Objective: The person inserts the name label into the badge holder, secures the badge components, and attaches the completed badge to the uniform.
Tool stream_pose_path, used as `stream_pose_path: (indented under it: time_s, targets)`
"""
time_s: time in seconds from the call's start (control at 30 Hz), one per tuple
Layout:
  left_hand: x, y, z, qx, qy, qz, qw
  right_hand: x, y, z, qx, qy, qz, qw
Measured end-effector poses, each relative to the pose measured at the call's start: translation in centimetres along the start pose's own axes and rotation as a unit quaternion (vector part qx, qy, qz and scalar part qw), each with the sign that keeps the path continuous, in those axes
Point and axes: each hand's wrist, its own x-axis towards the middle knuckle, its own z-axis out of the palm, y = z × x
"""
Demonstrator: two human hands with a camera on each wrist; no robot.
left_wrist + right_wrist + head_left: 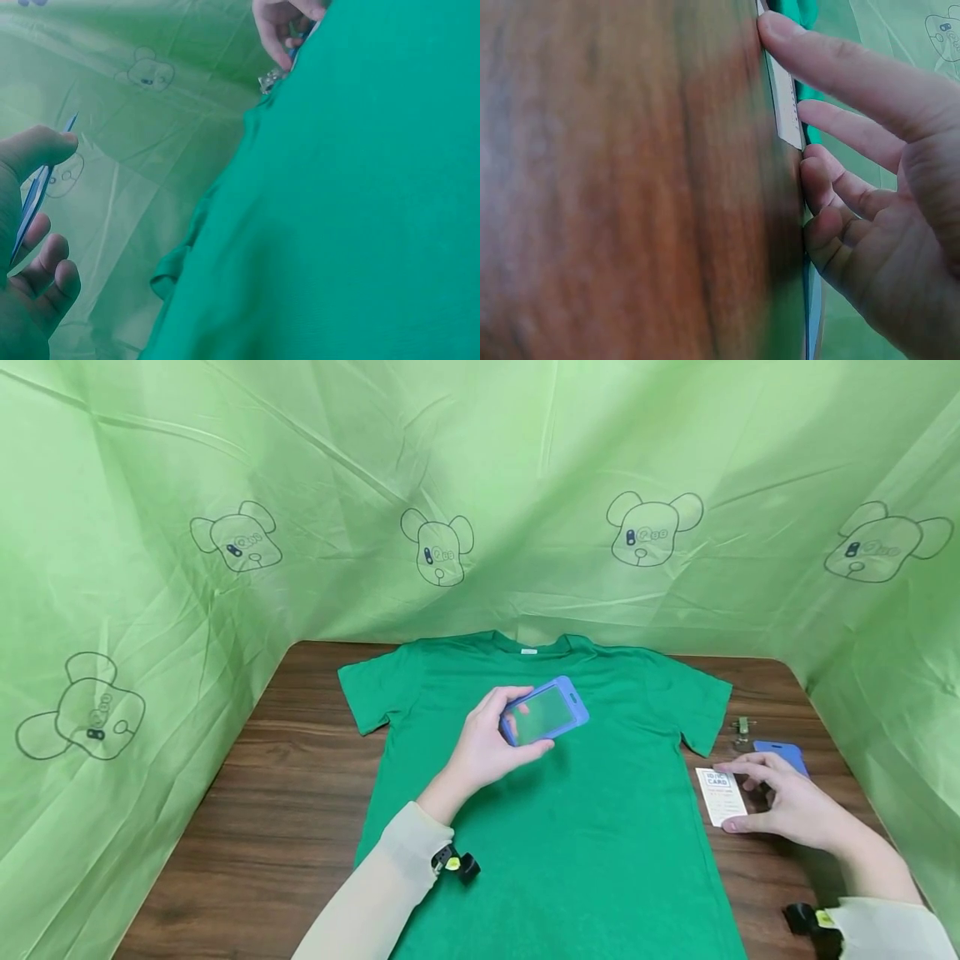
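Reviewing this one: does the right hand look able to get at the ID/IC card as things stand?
Yes, it seems so: the right hand has its thumb and forefinger at the ID/IC card, nothing but fingers covers it, and the metal clip lies beyond, out of the way.

room over shirt (600, 835) between hands (483, 743) (795, 802), curtain (525, 452) walling back and sides, clip (742, 732) just beyond card (716, 800)

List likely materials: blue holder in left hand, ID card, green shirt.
Blue holder: probably smooth plastic; crisp-edged frame, see-through window.
ID card: paper or plastic, can't tell; flat white printed face, matte-looking.
Green shirt: matte fabric, perhaps cotton; soft creases, no shine.
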Motion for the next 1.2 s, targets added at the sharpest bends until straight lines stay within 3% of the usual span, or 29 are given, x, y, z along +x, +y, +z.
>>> stream_pose_path:
  time_s: [0.63,0.97,1.1,1.2]
  targets:
    - [0.0,-0.3,0.2,0.0,-0.004,-0.004,1.0,0.5,-1.2,-0.4,-0.027,-0.002,-0.001,1.0]
    - [0.0,-0.4,0.2,0.002,-0.007,-0.01,0.9999,1.0,-1.5,-0.6,0.049,-0.023,0.033,0.998]
    - [0.0,-0.4,0.2,-0.001,-0.008,-0.007,0.9999,1.3,-1.8,-1.0,0.089,-0.004,0.038,0.995]
    - [0.0,-0.3,0.3,-0.005,-0.009,-0.005,0.9999,1.4,-2.0,-1.5,0.086,0.017,0.057,0.994]
